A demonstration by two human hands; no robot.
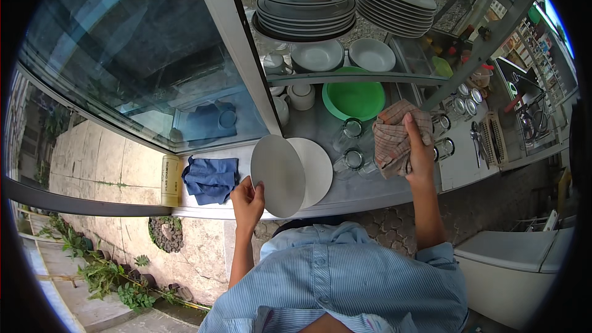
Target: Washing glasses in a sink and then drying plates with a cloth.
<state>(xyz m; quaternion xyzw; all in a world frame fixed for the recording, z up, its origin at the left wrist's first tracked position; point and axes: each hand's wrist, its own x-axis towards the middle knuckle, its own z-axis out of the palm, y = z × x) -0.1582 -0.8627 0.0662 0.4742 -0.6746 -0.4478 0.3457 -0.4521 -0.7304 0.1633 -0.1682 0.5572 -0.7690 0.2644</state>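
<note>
My left hand point(248, 203) grips the lower left rim of a pale round plate point(278, 175), held tilted above the counter. Partly behind it, a second white plate point(316, 171) lies on the metal surface point(356, 194). In my right hand point(418, 152) is a bunched checked cloth point(398, 136), brownish-red, raised over the right side of the counter. Upturned clear glasses point(353, 157) stand just left of the cloth, and more glasses point(445, 148) show to its right. The cloth hides part of this group.
Stacked plates point(305, 14) and white bowls point(317, 55) fill the glass shelf above. Below it sits a green basin point(354, 95) beside white cups point(301, 96). A folded blue cloth point(212, 179) and a yellow cylindrical container point(170, 180) lie left. Cutlery point(479, 143) and a basket point(493, 138) are right.
</note>
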